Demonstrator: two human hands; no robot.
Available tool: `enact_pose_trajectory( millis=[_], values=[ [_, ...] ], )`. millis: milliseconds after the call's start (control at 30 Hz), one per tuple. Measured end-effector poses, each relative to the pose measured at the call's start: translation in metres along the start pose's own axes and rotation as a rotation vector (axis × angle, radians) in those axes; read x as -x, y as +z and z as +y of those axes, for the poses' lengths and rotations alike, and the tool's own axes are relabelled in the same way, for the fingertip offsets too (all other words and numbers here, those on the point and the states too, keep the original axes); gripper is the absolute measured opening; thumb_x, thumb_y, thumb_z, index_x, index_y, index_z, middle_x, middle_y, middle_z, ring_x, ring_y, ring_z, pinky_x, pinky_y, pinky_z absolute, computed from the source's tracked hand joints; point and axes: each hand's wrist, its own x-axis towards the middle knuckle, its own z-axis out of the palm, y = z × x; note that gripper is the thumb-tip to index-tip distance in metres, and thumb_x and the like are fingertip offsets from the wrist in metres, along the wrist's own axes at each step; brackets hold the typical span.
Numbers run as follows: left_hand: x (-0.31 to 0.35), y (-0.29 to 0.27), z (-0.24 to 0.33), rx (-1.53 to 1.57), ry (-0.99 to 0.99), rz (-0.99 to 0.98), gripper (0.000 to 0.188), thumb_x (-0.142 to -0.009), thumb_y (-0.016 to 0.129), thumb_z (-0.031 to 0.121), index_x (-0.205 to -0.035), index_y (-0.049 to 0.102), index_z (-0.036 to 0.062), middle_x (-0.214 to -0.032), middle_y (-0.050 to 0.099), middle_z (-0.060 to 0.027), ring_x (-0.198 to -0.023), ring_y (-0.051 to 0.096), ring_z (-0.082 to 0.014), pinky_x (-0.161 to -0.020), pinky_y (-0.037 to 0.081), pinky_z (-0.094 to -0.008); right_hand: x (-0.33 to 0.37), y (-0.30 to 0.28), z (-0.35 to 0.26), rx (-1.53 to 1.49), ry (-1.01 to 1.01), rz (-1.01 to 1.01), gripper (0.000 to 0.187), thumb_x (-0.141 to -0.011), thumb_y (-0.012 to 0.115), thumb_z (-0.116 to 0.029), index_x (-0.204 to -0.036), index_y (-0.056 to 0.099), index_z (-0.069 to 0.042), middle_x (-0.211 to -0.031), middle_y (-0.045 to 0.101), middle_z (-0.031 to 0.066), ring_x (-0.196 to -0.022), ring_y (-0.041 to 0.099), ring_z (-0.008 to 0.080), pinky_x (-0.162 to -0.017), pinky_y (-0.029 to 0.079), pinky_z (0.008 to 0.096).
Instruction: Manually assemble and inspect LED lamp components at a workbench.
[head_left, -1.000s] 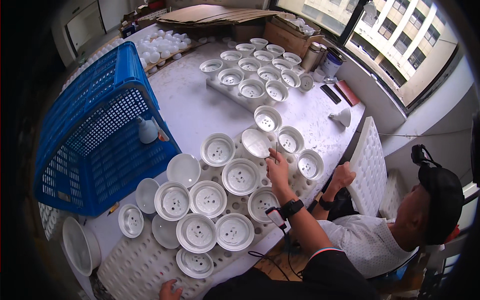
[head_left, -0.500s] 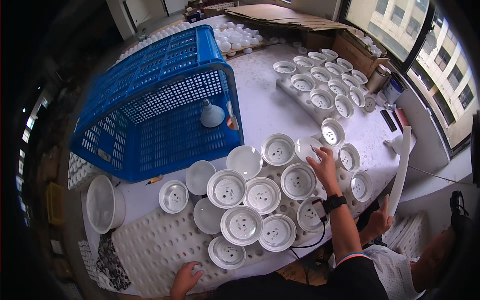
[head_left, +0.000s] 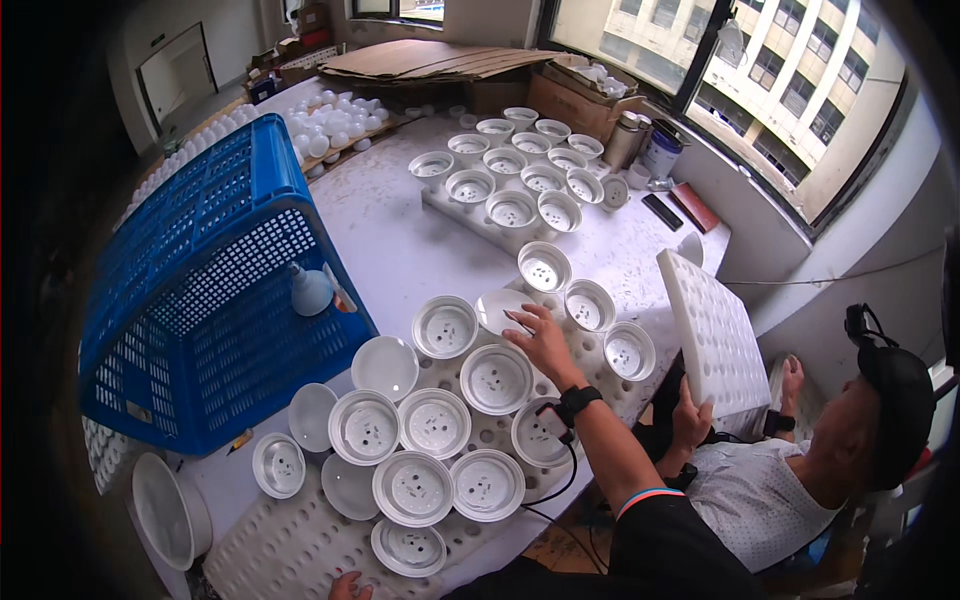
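Note:
My right hand [head_left: 545, 345] is closed on a thin dark pointed tool [head_left: 517, 322]; its exact kind is too small to tell. Under its fingertips lies a smooth white lamp cover [head_left: 495, 306], among round white lamp housings [head_left: 498, 378] with small parts on their floors. These stand on a white tray with rows of holes [head_left: 270, 550]. At the lower edge my left hand [head_left: 350, 588] shows only in part, fingers apart and resting on the tray, with nothing seen in it. More smooth covers [head_left: 385, 367] lie left of the housings.
A blue crate [head_left: 220, 340] lies on its side at the left, a bulb-shaped lamp [head_left: 311, 290] inside. More housings [head_left: 512, 208] stand on a far tray. At the right a co-worker [head_left: 800, 480] holds up a white holed tray [head_left: 715, 340]. A black cable [head_left: 560, 485] runs near my right wrist.
My view has swung to the right, so the table things sit further left. The co-worker has turned the white tray from edge-on to face-on. My right hand stays at the same cover.

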Motion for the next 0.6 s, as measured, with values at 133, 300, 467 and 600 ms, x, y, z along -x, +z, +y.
enact_pose_trajectory(
  millis=[133,300,467,600],
  values=[
    [-0.014,0.003,-0.002,0.031,0.012,-0.019,0.038,-0.083,0.058,0.016,-0.116,0.051,-0.0008,-0.109,0.057,-0.0189,-0.094,0.057,-0.0302,-0.083,0.045,-0.0363,-0.006,-0.010,0.025,-0.100,0.088,0.068,0.029,-0.081,0.061,-0.024,-0.107,0.064,-0.014,-0.118,0.053,0.0091,-0.100,0.056,0.0279,-0.084,0.045,0.0363],
    [-0.018,0.002,-0.007,-0.056,0.028,0.007,0.037,-0.082,0.059,0.015,-0.116,0.052,0.0016,-0.107,0.058,-0.0181,-0.096,0.056,-0.0303,-0.084,0.044,-0.0369,0.002,-0.013,0.020,-0.005,0.029,0.106,0.025,-0.082,0.058,-0.018,-0.105,0.064,-0.012,-0.113,0.055,0.0076,-0.098,0.056,0.0262,-0.082,0.045,0.0349],
    [-0.033,-0.001,-0.030,0.011,0.010,0.192,0.040,-0.079,0.063,0.015,-0.116,0.053,0.0040,-0.107,0.056,-0.0175,-0.099,0.054,-0.0337,-0.084,0.044,-0.0371,0.001,-0.004,0.025,-0.080,0.020,0.132,0.025,-0.082,0.058,-0.018,-0.105,0.062,-0.011,-0.114,0.055,0.0066,-0.096,0.058,0.0270,-0.081,0.046,0.0354],
    [-0.060,0.002,-0.037,-0.009,0.072,0.349,0.047,-0.072,0.068,0.016,-0.115,0.053,0.0045,-0.122,0.044,-0.0205,-0.113,0.045,-0.0357,-0.093,0.039,-0.0378,-0.001,-0.019,0.009,0.204,0.015,0.111,0.024,-0.081,0.058,-0.019,-0.104,0.063,-0.012,-0.112,0.056,0.0068,-0.093,0.059,0.0285,-0.078,0.047,0.0372]
  ],
)
